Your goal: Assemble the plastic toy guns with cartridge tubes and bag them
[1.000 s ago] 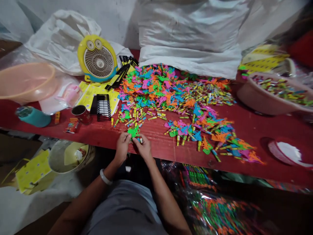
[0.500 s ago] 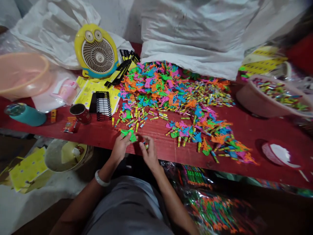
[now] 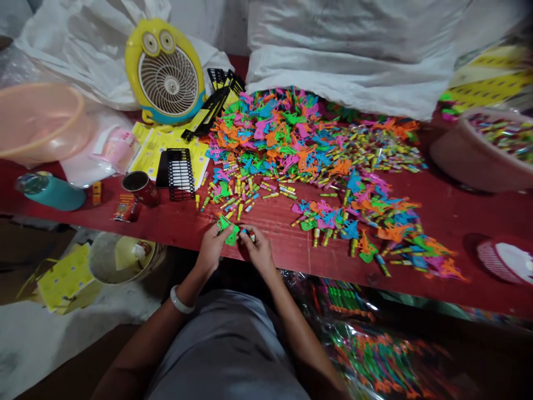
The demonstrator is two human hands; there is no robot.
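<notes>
left hand [image 3: 211,248]: at the near edge of the red table [image 3: 449,216], fingertips pinching a green plastic piece [image 3: 228,231] by its edge
right hand [image 3: 259,248]: just right of the green piece, fingertips closed on a small striped tube [image 3: 248,233]; tube mostly hidden by the fingers, grip detail hard to tell
green piece: held just above the table's near edge, between both hands, touching or almost touching the tube
handling (judgement): thin moulded plastic, very light, stiff but likely to flex or snap at its thin parts; take it by the flat body, not the prongs. Tube is small, smooth, prone to roll or slip, so pinch mid-length
pile [image 3: 291,139]: heap of same-type coloured pieces and tubes, mid-table, beyond the hands
small cluster [image 3: 366,222]: on the table, right of the hands
fan [image 3: 165,72]: yellow, far-left part of the table
tin cup [image 3: 140,188]: on the table, left of the hands
basin [image 3: 483,150]: right end of the table, holds more tubes
</notes>
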